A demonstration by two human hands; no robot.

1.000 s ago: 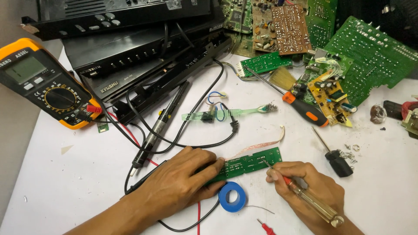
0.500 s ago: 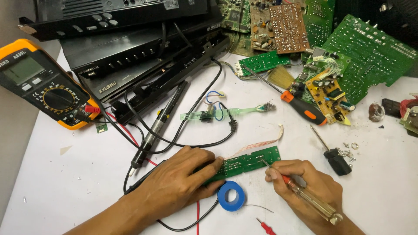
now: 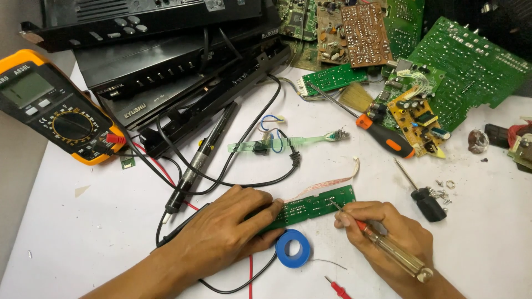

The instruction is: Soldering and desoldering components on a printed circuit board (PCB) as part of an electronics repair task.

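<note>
A narrow green circuit board strip lies on the white table in front of me. My left hand presses flat on its left end and holds it down. My right hand grips a screwdriver with a clear yellow handle and red collar. The metal tip rests on the board's right part. A roll of blue tape lies just below the board, between my hands. A flat ribbon cable runs from the board up to the right.
A yellow multimeter sits at the far left with red and black leads. Black device housings fill the back. A soldering iron, a green toothbrush, an orange-handled screwdriver, a black screwdriver and several green circuit boards surround the hands.
The view has shifted slightly. Both hands keep their places on the board and screwdriver; the screwdriver tip stays on the board.
</note>
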